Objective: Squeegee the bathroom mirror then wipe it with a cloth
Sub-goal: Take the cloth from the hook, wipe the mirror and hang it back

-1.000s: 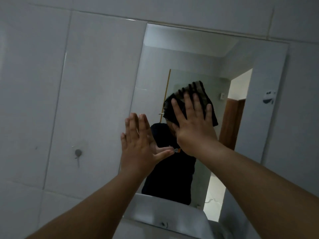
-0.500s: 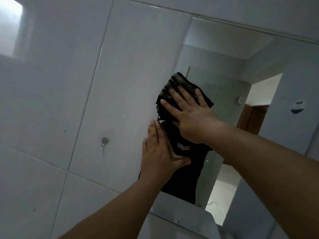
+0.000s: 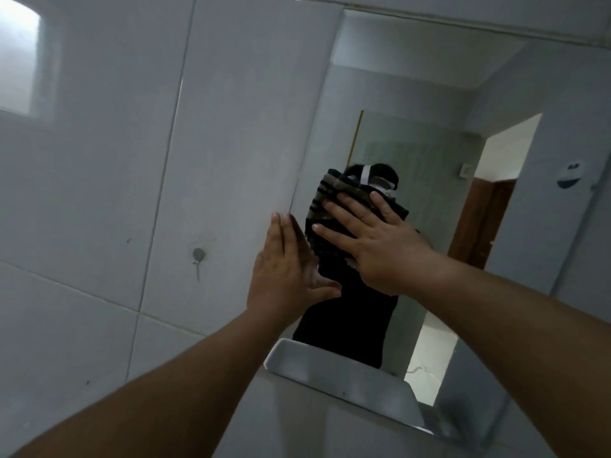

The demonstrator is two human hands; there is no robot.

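Note:
The bathroom mirror [image 3: 429,94] hangs on the tiled wall and reflects a person in dark clothes and a doorway. A dark striped cloth [image 3: 327,193] lies flat against the glass near the mirror's left edge. My right hand [image 3: 373,246] presses on the cloth with fingers spread. My left hand [image 3: 284,269] rests flat, fingers together, on the mirror's left edge, just left of and below the cloth. No squeegee is in view.
White wall tiles [image 3: 132,160] fill the left side, with a small metal hook [image 3: 198,254] on one. A white ceramic fixture [image 3: 330,368] stands below the mirror. A small sticker [image 3: 569,175] sits at the mirror's right side.
My right hand has slid the cloth down and toward the mirror's left edge. My left hand stays flat at that edge. The view has shifted left.

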